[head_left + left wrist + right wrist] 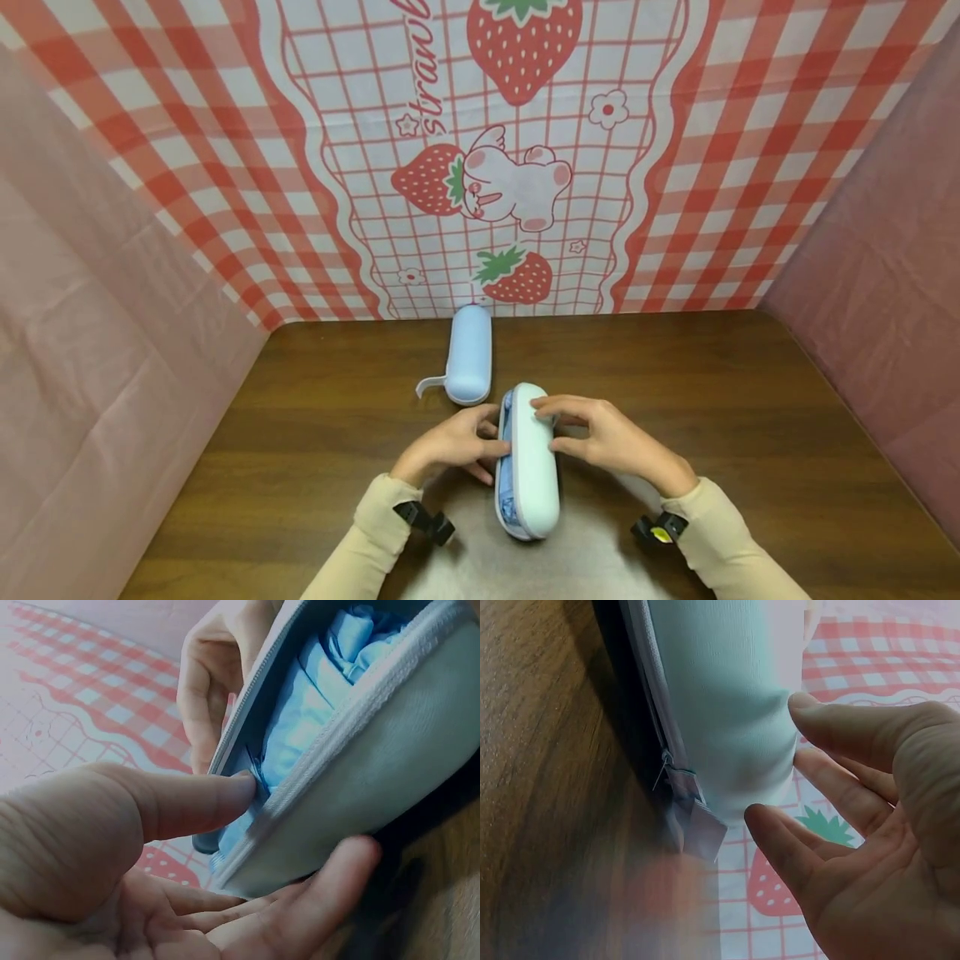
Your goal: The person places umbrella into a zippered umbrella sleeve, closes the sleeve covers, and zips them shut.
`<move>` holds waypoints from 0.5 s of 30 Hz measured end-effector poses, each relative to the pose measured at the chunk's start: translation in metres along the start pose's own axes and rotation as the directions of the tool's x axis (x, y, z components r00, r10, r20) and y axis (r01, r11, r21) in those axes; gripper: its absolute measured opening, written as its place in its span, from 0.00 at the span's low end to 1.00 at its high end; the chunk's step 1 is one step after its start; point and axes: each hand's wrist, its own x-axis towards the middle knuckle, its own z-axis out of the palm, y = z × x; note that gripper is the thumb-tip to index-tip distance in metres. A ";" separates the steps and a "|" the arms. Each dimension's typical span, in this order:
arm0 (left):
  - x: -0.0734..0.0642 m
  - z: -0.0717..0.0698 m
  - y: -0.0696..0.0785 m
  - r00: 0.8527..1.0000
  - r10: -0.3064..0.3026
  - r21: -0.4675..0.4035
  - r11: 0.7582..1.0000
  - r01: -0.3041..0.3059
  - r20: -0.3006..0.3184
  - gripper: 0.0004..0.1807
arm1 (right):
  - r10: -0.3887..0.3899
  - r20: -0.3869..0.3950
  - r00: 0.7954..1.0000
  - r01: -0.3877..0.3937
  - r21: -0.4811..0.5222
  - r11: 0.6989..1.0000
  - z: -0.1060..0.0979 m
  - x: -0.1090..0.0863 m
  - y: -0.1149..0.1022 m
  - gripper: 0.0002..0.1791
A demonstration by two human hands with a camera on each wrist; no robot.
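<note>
A mint-green zip case (537,467) stands on its long side on the table, its zipper undone along the left. Crumpled, shiny blue fabric (315,705) shows inside the opening; its kind is unclear. My left hand (459,440) holds the case's left rim, thumb in the opening against the lining and fingers outside on the lower shell. From the right, my right hand (600,429) grips the upper shell with fingertips and thumb, and the shell dents there. Close to the right fingertips hangs the zipper's pull tab (703,829).
A closed light-blue case (470,354) with a wrist strap (430,383) lies behind the mint one, near the back cloth (525,275) with strawberry prints. Pink cloth walls (135,333) flank the brown wooden table (300,467).
</note>
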 end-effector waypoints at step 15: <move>0.004 0.007 -0.003 0.997 -0.080 -0.212 0.974 0.078 -0.002 0.29 | 0.070 0.032 0.997 -0.068 -0.053 0.996 0.003 0.002 0.000 0.29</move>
